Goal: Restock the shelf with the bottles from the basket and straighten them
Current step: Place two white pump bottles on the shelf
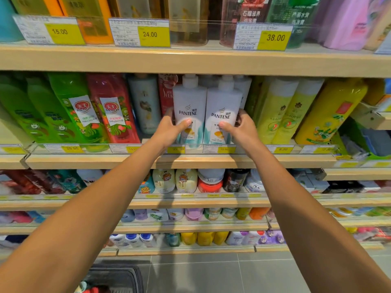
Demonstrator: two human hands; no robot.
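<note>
Left hand (169,129) clasps left Pantene bottle (189,98), right hand (242,127) clasps right Pantene bottle (224,101); both white, upright.

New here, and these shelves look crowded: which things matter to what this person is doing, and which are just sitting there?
Part of the job: left Pantene bottle, gripped by the left hand; right Pantene bottle, gripped by the right hand; basket on the floor.
Just there: green bottles, red bottle, yellow bottles, price tags.
</note>
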